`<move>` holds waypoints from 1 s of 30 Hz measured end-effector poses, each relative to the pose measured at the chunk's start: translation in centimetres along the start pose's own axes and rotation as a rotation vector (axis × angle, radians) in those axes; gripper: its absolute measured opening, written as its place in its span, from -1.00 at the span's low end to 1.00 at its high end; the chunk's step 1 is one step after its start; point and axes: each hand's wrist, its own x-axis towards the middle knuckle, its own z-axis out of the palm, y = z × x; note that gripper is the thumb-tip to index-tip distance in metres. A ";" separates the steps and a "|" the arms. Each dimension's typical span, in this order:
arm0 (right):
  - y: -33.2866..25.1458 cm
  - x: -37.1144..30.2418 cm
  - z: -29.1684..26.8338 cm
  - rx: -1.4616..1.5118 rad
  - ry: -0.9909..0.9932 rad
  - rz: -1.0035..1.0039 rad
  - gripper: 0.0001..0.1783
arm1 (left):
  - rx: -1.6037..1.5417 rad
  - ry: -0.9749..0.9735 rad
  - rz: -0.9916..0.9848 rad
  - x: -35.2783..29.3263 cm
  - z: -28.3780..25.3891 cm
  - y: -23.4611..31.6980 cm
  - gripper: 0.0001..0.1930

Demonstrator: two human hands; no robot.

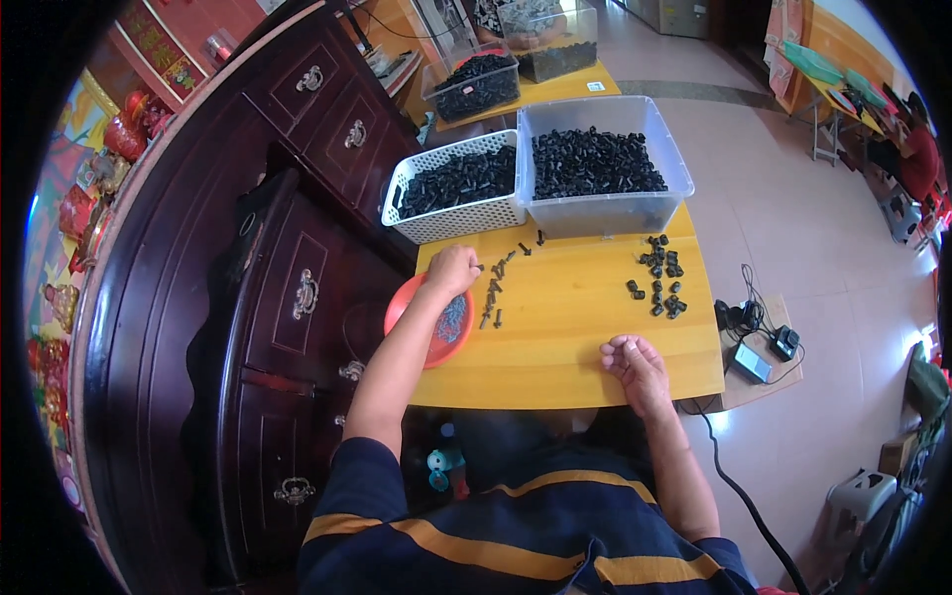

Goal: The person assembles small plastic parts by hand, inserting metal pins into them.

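My left hand (pixel 454 270) is at the far rim of a red bowl (pixel 405 300), which holds many small grey pieces, perhaps screws. Its fingers are pinched on a small dark part (pixel 481 267) at their tips. Just right of them, a loose row of black stemmed plastic parts (pixel 493 290) runs along the yellow table (pixel 565 342). By the table's near edge, my right hand (pixel 638 369) is curled with thumb and fingers together; whatever it may hold is too small to make out. Several short black caps (pixel 657 260) lie scattered beyond it.
A white perforated basket (pixel 456 226) and a clear plastic bin (pixel 605 211), both full of black parts, stand along the table's far side. A dark wooden cabinet (pixel 273 327) borders the left. Right of the table, small devices (pixel 751 363) and cables sit on a low stand.
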 end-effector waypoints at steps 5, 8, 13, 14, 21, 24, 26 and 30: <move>-0.1 -0.1 0.1 -0.004 0.001 -0.006 -0.74 | -0.268 -0.082 0.108 -0.3 -2.6 1.2 -0.86; -0.2 -0.3 -0.2 -0.014 0.021 -0.013 -0.74 | -0.607 -0.454 0.104 0.9 -7.1 1.6 -0.85; 0.2 0.1 -0.2 -0.014 -0.018 -0.009 -0.74 | -0.451 0.447 0.040 3.1 -12.1 1.3 -0.70; 0.2 0.1 -0.2 -0.013 -0.001 -0.016 -0.74 | -0.417 0.547 0.039 3.7 -11.7 1.3 -0.69; -0.4 -0.3 0.5 -0.048 0.044 -0.004 -0.75 | -0.644 0.248 0.227 0.4 -5.6 8.4 -0.78; -0.9 -0.3 0.3 -0.297 0.010 -0.160 -0.74 | -0.618 0.058 0.382 -1.2 -2.1 13.5 -0.67; -1.1 0.2 -0.1 -0.381 0.054 -0.279 -0.75 | -0.557 0.008 0.446 -1.3 -0.4 17.0 -0.66; -0.4 0.8 -1.5 -0.419 0.155 -0.340 -0.76 | -0.566 -0.023 0.455 -0.5 2.3 22.2 -0.67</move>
